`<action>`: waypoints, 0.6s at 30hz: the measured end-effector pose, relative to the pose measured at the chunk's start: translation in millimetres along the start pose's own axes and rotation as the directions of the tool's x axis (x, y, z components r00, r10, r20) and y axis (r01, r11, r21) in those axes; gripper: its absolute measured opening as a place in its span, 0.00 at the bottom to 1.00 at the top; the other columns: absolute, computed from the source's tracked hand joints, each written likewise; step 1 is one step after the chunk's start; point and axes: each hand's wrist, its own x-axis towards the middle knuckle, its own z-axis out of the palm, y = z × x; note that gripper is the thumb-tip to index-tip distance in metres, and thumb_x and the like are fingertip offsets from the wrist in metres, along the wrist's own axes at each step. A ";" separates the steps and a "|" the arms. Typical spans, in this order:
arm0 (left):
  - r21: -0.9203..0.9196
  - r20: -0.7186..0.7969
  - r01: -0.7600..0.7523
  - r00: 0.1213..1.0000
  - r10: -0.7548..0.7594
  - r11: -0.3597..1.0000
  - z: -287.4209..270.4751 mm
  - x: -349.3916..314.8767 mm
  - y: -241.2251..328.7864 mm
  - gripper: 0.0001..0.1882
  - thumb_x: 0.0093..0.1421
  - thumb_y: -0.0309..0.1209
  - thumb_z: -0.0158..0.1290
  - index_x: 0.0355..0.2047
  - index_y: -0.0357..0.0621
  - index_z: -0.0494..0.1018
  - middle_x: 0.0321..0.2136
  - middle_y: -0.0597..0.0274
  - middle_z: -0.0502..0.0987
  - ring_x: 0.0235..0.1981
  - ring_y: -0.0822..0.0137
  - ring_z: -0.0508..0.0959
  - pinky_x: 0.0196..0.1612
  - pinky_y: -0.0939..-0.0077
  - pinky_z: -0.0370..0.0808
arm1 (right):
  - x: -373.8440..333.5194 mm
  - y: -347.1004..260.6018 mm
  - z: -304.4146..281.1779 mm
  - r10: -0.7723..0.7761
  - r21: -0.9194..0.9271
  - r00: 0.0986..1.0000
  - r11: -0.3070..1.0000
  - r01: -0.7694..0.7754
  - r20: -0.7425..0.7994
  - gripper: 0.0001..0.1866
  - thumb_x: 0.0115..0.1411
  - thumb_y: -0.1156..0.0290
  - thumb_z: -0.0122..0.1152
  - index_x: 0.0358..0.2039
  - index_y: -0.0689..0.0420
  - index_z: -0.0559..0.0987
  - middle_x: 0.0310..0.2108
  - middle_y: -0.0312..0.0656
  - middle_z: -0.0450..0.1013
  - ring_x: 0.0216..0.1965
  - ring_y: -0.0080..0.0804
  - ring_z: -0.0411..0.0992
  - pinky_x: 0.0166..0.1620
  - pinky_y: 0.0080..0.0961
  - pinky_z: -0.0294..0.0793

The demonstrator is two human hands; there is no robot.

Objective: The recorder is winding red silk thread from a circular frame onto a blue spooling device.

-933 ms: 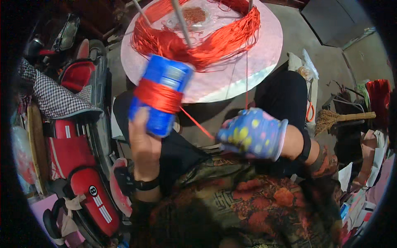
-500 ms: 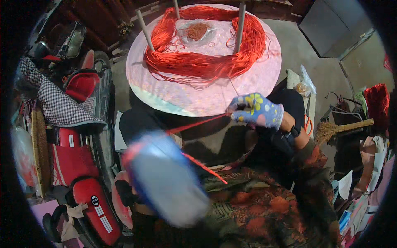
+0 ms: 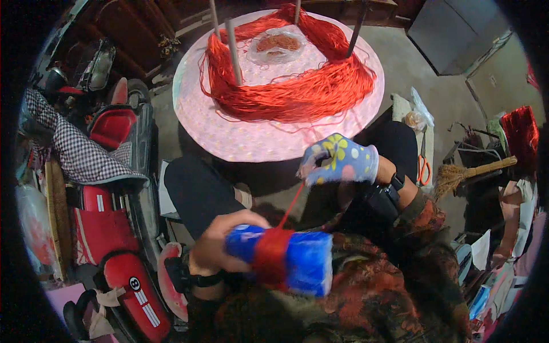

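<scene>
My bare left hand (image 3: 220,243) grips one end of a blue cylinder (image 3: 309,263), which lies tilted over my lap. Red cord (image 3: 271,256) is wound round its middle. From this winding a taut strand (image 3: 293,204) runs up to my right hand (image 3: 337,160), which wears a flowered, dotted glove and pinches the strand between its fingers. Beyond my hands, a large loose hank of red cord (image 3: 297,100) lies around several upright posts (image 3: 234,54) on a round table with a pink cloth (image 3: 246,140).
A plastic bag with reddish scraps (image 3: 277,44) lies inside the hank. Orange-handled scissors (image 3: 423,170) and a straw broom (image 3: 472,176) are at my right. At my left stands a vehicle with red panels (image 3: 134,294) and a checked cloth (image 3: 83,140).
The posts and hank have turned on the table. The blue cylinder has swung from a blur at lower left to nearly crosswise, its red winding now visible. My right hand has shifted slightly left.
</scene>
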 end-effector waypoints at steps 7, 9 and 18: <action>-0.428 -0.748 -0.300 0.646 -0.148 0.853 18.2 14.2 14.9 0.40 0.52 0.43 0.59 0.61 0.44 0.57 0.50 0.47 0.70 0.50 0.52 0.74 0.51 0.58 0.75 | -16.4 4.9 47.0 -0.106 -0.392 0.992 0.911 0.125 0.069 0.08 0.56 0.67 0.60 0.34 0.55 0.79 0.33 0.44 0.77 0.36 0.41 0.76 0.40 0.32 0.75; -0.171 -0.772 0.052 0.614 -0.166 0.984 18.8 21.4 10.6 0.31 0.49 0.35 0.62 0.52 0.40 0.66 0.41 0.55 0.74 0.40 0.64 0.78 0.44 0.68 0.77 | -14.8 -34.3 54.5 -0.083 -0.609 0.970 0.765 0.210 0.229 0.07 0.53 0.67 0.61 0.30 0.55 0.77 0.33 0.45 0.76 0.36 0.49 0.74 0.38 0.36 0.74; -0.143 -0.136 0.499 0.845 -0.517 0.855 -8.4 11.3 6.2 0.26 0.43 0.31 0.66 0.44 0.40 0.73 0.35 0.69 0.76 0.36 0.78 0.74 0.41 0.80 0.71 | 11.3 -50.7 61.4 -0.239 -0.304 0.961 0.913 0.271 0.138 0.08 0.55 0.60 0.65 0.28 0.49 0.80 0.18 0.39 0.73 0.19 0.37 0.72 0.23 0.29 0.68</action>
